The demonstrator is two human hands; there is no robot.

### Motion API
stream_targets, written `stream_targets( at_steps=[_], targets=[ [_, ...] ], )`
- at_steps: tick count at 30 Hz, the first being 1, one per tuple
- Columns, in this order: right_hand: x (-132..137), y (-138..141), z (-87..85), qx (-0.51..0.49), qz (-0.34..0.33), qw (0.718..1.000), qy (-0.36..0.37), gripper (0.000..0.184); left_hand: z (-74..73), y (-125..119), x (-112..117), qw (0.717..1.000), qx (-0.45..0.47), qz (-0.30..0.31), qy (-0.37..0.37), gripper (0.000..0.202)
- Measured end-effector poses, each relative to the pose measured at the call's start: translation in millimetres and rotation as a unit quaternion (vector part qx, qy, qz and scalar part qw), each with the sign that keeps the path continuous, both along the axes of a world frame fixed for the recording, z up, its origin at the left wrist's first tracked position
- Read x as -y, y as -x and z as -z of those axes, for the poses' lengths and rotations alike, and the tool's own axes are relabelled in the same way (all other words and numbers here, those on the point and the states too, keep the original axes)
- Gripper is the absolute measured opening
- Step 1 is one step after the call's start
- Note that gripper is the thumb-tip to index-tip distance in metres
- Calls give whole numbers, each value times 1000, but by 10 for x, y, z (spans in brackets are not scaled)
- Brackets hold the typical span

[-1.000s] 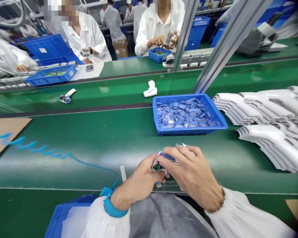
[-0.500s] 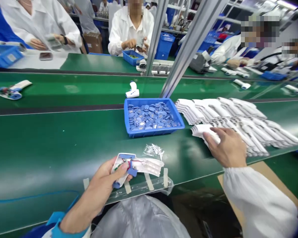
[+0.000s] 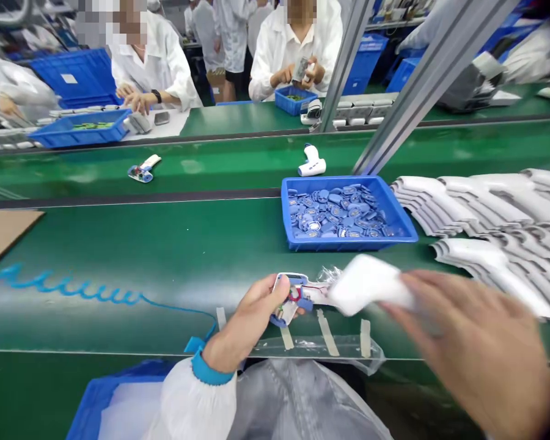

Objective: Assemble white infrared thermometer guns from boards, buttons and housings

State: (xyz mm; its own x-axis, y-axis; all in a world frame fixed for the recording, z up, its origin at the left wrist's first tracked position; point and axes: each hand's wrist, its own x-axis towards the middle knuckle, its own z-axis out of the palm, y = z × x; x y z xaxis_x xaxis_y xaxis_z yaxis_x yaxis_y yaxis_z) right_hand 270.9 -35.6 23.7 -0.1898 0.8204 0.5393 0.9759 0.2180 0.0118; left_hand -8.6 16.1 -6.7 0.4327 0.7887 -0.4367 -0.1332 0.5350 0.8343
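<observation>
Near the lower centre of the frame, the left hand [image 3: 259,305] has its fingers wrapped round an opened white-and-blue plastic housing [image 3: 282,315] with red wires showing inside, its handle pointing right, over the smooth green desk [image 3: 165,250]. Right of it, the right hand [image 3: 476,336], blurred, grasps a curved white plastic shell [image 3: 369,284] between its fingers; the shell overlaps the end of the handle in view, and whether the two touch I cannot tell. Above them, right of centre, stands a rectangular blue plastic bin [image 3: 348,244] filled with small flat blue plastic pieces [image 3: 339,211]; at the right edge lie nested rows of white plastic shells [image 3: 467,201]. A bright blue wristband [image 3: 211,371] circles the left wrist, joined to a coiled blue cord [image 3: 96,293] running to the left edge
</observation>
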Motion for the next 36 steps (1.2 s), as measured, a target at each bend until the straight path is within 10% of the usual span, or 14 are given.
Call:
stream_targets(
  at_steps=[4,9,13,21,23,28,33,36],
  targets=[
    [-28,803,2,46,-85,995,34,22,-10,12,-1,999,-2,30,-39,52],
    [-151,999,117,-56,-108,981,154,32,14,54,2,989,-57,58,-120,42],
    [-211,920,108,-225,-105,888,386,24,12,61,10,981,-79,73,-162,43],
    [-237,871,107,-455,-182,740,460,26,-103,127,1,952,-210,107,-195,38],
    [-272,1011,88,-474,-159,766,404,24,-145,139,6,939,-253,112,-206,37],
    [-412,1481,91,-327,-45,930,159,45,-215,81,67,912,-259,156,-277,14],
    [-459,1531,132,-248,-63,965,53,45,-163,10,123,851,-354,165,-351,31],
    [-403,1468,93,-223,-57,973,26,44,-167,-11,117,862,-307,168,-366,22]
  ],
)
